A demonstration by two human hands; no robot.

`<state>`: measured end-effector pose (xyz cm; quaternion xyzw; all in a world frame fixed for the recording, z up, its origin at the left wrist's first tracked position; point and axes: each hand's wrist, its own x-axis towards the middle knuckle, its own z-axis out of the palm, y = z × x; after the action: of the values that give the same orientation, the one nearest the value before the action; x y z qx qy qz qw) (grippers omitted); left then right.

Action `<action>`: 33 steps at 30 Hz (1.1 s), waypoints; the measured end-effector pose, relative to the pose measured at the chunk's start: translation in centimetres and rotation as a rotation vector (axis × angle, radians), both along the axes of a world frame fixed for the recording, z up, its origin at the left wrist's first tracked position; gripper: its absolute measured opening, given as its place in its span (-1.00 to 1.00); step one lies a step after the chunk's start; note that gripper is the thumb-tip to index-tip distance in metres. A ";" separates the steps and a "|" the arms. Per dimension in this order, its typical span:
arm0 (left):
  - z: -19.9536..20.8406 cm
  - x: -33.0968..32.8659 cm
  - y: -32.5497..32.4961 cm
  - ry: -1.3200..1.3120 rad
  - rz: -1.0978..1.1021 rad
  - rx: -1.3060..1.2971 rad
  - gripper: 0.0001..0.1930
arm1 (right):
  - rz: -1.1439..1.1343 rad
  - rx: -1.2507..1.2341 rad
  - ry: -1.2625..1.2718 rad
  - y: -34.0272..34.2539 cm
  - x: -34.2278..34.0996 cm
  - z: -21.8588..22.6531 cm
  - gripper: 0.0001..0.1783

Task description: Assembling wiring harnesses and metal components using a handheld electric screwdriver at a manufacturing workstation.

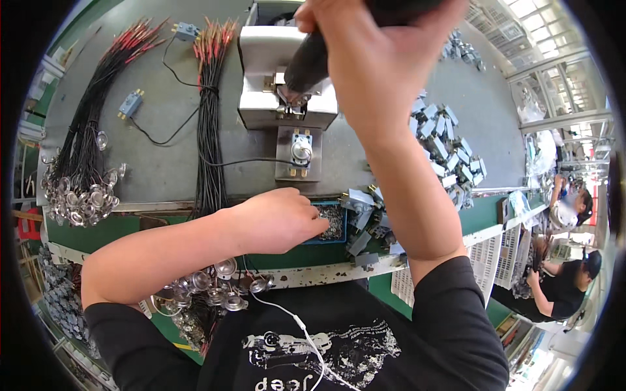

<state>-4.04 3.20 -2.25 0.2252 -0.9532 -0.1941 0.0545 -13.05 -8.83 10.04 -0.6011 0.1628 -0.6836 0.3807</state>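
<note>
My right hand [375, 72], slightly blurred, wraps round a black electric screwdriver [310, 62]. The tool slants down to the metal parts at the front of a white box-shaped machine [254, 104]; its tip is hard to make out there. Just in front, a grey switch-like part [302, 146] with a round silver centre and brass terminals sits on a metal block [283, 171], a black wire running left from it. My left hand [280, 220] is closed, fingertips at the edge of a blue tray [326, 242] of small metal pieces. Whatever its fingers pinch is hidden.
Two bundles of black wires with red ends [210, 117] [88, 114] lie to the left. Grey switch-like parts [450, 143] are heaped on the right, more [365, 218] beside the tray. Round metal-and-glass pieces [225, 267] hang at the near edge. Co-workers [561, 287] sit far right.
</note>
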 end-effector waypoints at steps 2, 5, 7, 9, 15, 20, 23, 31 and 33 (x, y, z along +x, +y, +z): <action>0.5 -0.2 -0.3 0.077 0.030 0.139 -0.90 | 0.220 0.031 0.014 -0.4 0.1 -0.2 -0.40; 0.6 0.2 -0.4 0.155 0.027 0.193 -0.87 | 0.072 0.024 0.125 0.9 0.7 -0.7 -0.22; 0.7 0.5 -0.9 0.188 0.015 0.214 -0.86 | 0.097 0.076 -0.202 1.9 2.3 -0.5 -0.16; 1.7 0.7 -0.7 0.193 0.063 0.247 -0.87 | 0.135 0.052 0.005 0.4 0.9 -0.1 -0.15; 4.4 2.8 -1.7 0.324 0.254 0.042 -0.89 | 0.240 0.156 0.105 1.4 -0.7 -0.5 -0.26; 4.0 4.2 -2.7 0.356 0.554 -0.119 -0.90 | 0.051 0.227 0.143 3.2 -1.9 1.5 -0.36; 3.5 3.1 -2.6 0.374 0.589 -0.224 -0.90 | 0.172 0.260 0.043 2.5 -2.3 1.1 -0.36; 2.4 2.7 -2.4 0.284 0.563 -0.181 -0.90 | 0.021 0.214 0.151 3.7 -4.2 1.4 -0.82; 2.0 2.6 -2.1 0.311 0.568 -0.173 -0.91 | 0.048 0.195 0.118 3.8 -5.0 1.3 -0.82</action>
<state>-1.45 1.10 -0.24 0.4440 -0.8457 -0.1216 0.2699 -18.04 -5.04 11.38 -0.6041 0.2363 -0.6187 0.4432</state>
